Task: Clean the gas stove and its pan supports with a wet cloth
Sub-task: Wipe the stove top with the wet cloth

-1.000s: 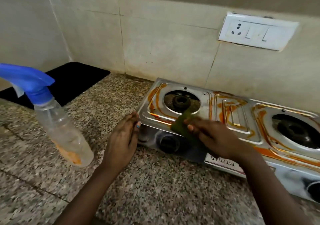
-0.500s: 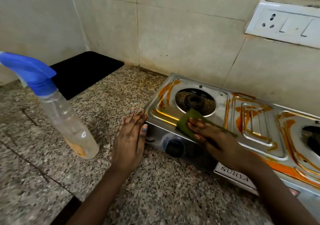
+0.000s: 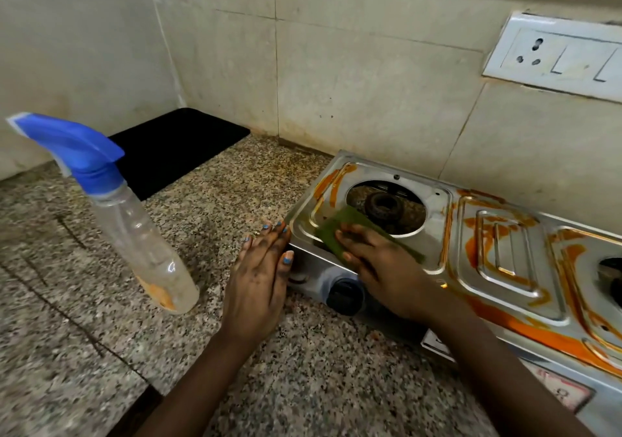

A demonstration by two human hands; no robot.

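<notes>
A steel two-burner gas stove (image 3: 505,254) streaked with orange stains sits on the granite counter against the tiled wall. Its pan supports are not in view; the left burner (image 3: 383,205) lies bare in its round opening. My right hand (image 3: 383,268) presses a green scrub cloth (image 3: 331,231) flat on the stove's front left corner, fingers spread over it. My left hand (image 3: 259,281) rests with fingers together against the stove's left edge, holding nothing. A black knob (image 3: 345,297) shows on the front panel below my right hand.
A clear spray bottle (image 3: 141,234) with a blue trigger head stands on the counter left of my left hand. A black mat (image 3: 175,147) lies in the back corner. A white socket and switch plate (image 3: 558,56) is on the wall at the upper right.
My right hand has slid the green cloth leftward along the stove's front edge to its left corner. My left hand stays against the stove's left side. The camera has moved closer.
</notes>
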